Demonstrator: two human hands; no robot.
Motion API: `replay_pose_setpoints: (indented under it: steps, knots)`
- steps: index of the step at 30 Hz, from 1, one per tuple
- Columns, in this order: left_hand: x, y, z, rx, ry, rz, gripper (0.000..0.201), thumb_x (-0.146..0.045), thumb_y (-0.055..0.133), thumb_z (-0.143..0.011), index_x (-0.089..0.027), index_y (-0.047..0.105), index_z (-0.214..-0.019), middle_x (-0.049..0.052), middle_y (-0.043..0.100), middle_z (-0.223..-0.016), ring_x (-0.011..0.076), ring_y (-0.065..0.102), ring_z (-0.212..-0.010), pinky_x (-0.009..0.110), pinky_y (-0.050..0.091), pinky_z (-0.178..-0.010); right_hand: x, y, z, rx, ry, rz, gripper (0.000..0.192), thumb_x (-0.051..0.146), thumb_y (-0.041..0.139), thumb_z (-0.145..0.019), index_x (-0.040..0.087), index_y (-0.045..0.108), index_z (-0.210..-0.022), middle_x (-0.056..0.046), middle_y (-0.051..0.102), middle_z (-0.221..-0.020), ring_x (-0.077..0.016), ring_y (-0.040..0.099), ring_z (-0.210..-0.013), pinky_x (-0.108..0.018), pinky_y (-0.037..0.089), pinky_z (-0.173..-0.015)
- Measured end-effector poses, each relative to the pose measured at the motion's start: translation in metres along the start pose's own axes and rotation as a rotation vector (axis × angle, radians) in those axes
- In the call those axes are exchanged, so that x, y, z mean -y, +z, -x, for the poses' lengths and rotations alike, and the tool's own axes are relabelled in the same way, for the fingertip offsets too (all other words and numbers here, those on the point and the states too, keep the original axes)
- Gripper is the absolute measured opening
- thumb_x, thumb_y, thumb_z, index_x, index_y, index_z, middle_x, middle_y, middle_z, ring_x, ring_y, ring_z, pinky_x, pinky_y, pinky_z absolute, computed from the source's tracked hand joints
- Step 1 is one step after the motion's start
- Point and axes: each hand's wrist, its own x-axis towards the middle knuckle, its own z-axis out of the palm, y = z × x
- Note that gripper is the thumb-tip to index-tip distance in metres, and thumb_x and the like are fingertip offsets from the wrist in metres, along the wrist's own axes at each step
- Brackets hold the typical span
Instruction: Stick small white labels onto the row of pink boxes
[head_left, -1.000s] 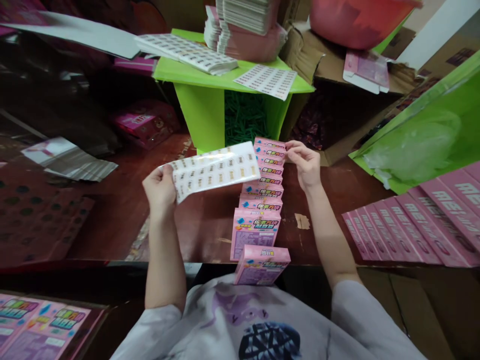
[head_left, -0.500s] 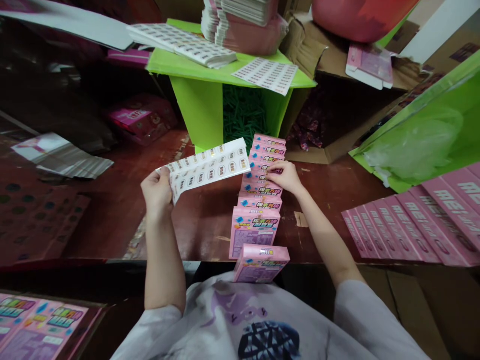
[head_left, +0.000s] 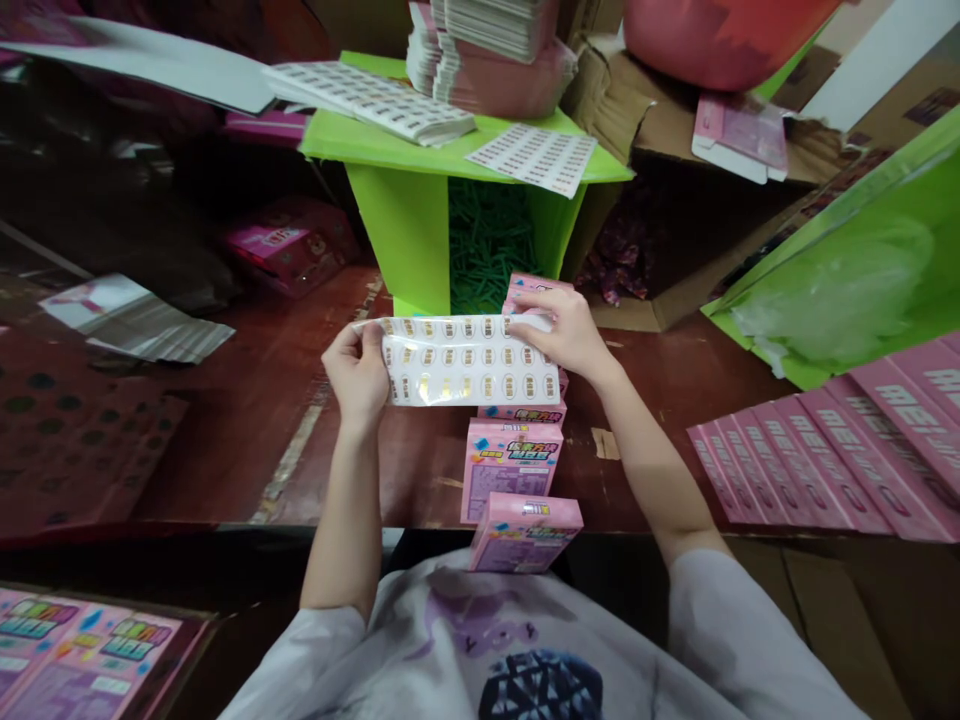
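Note:
A sheet of round gold-lettered stickers [head_left: 469, 375] is stretched level between my two hands. My left hand [head_left: 358, 378] pinches its left end, thumb on top. At the upper right corner, my right hand [head_left: 566, 335] has thumb and fingers closed on the sheet's edge; whether a single sticker is between the fingertips cannot be made out. Under and behind the sheet runs a row of small pink boxes [head_left: 514, 465], most of it covered by the sheet and my right hand. The nearest pink box [head_left: 527, 535] stands at the table's front edge, close to my shirt.
A green stand [head_left: 405, 235] at the back bears sticker sheets [head_left: 375, 100] and stacked flat cards [head_left: 491, 80]; green shreds [head_left: 487, 240] fill its inside. More pink boxes [head_left: 817, 460] line the right side. Flattened cartons [head_left: 142, 320] lie at left. A cardboard box [head_left: 675, 300] sits behind.
My right hand has left the box row and come up to the sheet's right end. My left hand has shifted right, and the sheet, tilted and folded before, is now spread level.

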Motion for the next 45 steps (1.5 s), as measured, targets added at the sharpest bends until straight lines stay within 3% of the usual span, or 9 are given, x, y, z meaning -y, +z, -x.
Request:
replay_pose_setpoints:
  steps: [9, 14, 20, 25, 28, 31, 34, 39, 45]
  knots:
    - [0.01, 0.0, -0.002, 0.034, -0.117, 0.013, 0.02, -0.032, 0.061, -0.081, -0.015, 0.067, -0.073, -0.001, 0.06, -0.063, 0.0089, 0.049, -0.053, 0.02, 0.037, -0.052, -0.006, 0.013, 0.006, 0.035, -0.036, -0.172, 0.007, 0.031, 0.071, -0.074, 0.026, 0.073, -0.07, 0.0, 0.071, -0.097, -0.0208, 0.064, -0.099, -0.044, 0.047, -0.095]
    - [0.021, -0.015, -0.014, -0.061, -0.263, 0.034, 0.016, -0.022, 0.06, -0.084, -0.011, 0.067, -0.074, -0.003, 0.059, -0.059, 0.0071, 0.045, -0.05, 0.02, 0.035, -0.051, -0.029, 0.0, 0.004, -0.152, 0.102, -0.551, 0.021, 0.04, 0.06, -0.082, 0.022, 0.071, -0.076, -0.004, 0.07, -0.098, -0.0189, 0.064, -0.096, -0.04, 0.051, -0.089]
    - [0.028, -0.04, -0.029, -0.213, -0.347, 0.014, 0.021, -0.016, 0.056, -0.087, -0.01, 0.06, -0.068, -0.006, 0.053, -0.052, 0.0048, 0.04, -0.047, 0.019, 0.031, -0.049, -0.087, 0.014, 0.013, -0.103, 0.418, -0.421, 0.026, 0.038, 0.079, -0.058, 0.016, 0.07, -0.067, -0.004, 0.07, -0.069, -0.0174, 0.063, -0.067, -0.034, 0.052, -0.069]
    - [0.03, -0.043, -0.029, -0.219, -0.365, -0.003, 0.02, -0.016, 0.056, -0.087, -0.009, 0.061, -0.069, -0.006, 0.053, -0.054, 0.005, 0.04, -0.048, 0.019, 0.032, -0.05, -0.101, 0.03, 0.021, -0.027, 0.448, -0.326, 0.018, 0.03, 0.078, -0.062, 0.015, 0.073, -0.07, -0.006, 0.073, -0.074, -0.0187, 0.066, -0.07, -0.032, 0.051, -0.071]
    - [0.03, -0.041, -0.027, -0.214, -0.35, -0.014, 0.019, -0.021, 0.059, -0.085, -0.009, 0.06, -0.07, -0.006, 0.053, -0.055, 0.0052, 0.04, -0.048, 0.02, 0.032, -0.051, -0.096, 0.033, 0.023, -0.043, 0.414, -0.018, 0.022, 0.026, 0.077, -0.064, 0.018, 0.076, -0.084, -0.006, 0.075, -0.087, -0.0219, 0.068, -0.084, -0.036, 0.05, -0.082]
    - [0.028, -0.037, -0.025, -0.194, -0.301, -0.025, 0.019, -0.023, 0.059, -0.085, -0.009, 0.06, -0.072, -0.005, 0.053, -0.056, 0.0055, 0.04, -0.049, 0.02, 0.034, -0.051, -0.083, 0.028, 0.02, -0.214, 0.355, 0.228, 0.03, 0.024, 0.068, -0.074, 0.023, 0.073, -0.104, -0.005, 0.073, -0.097, -0.0239, 0.064, -0.095, -0.044, 0.044, -0.094]
    - [0.021, -0.029, -0.021, -0.147, -0.22, -0.041, 0.019, -0.022, 0.057, -0.085, -0.008, 0.062, -0.073, -0.004, 0.055, -0.059, 0.0062, 0.042, -0.051, 0.02, 0.035, -0.053, -0.058, 0.018, 0.011, -0.343, 0.245, 0.152, 0.026, 0.027, 0.057, -0.085, 0.021, 0.072, -0.106, -0.006, 0.072, -0.098, -0.0228, 0.063, -0.095, -0.045, 0.044, -0.093]
    - [0.003, -0.004, -0.009, -0.038, -0.045, -0.027, 0.02, -0.028, 0.057, -0.084, -0.013, 0.066, -0.076, -0.001, 0.06, -0.067, 0.0092, 0.05, -0.06, 0.021, 0.04, -0.059, -0.004, 0.01, -0.009, -0.109, -0.078, 0.078, 0.029, 0.038, 0.064, -0.082, 0.024, 0.071, -0.107, -0.004, 0.069, -0.109, -0.0247, 0.058, -0.108, -0.045, 0.04, -0.097]
    - [-0.006, 0.006, -0.003, 0.002, 0.077, -0.043, 0.021, -0.03, 0.056, -0.085, -0.015, 0.065, -0.074, 0.0, 0.06, -0.067, 0.0104, 0.052, -0.061, 0.022, 0.04, -0.059, 0.006, 0.019, -0.019, 0.168, -0.026, 0.11, 0.015, 0.032, 0.066, -0.082, 0.024, 0.075, -0.091, 0.0, 0.074, -0.096, -0.023, 0.063, -0.094, -0.045, 0.036, -0.095]
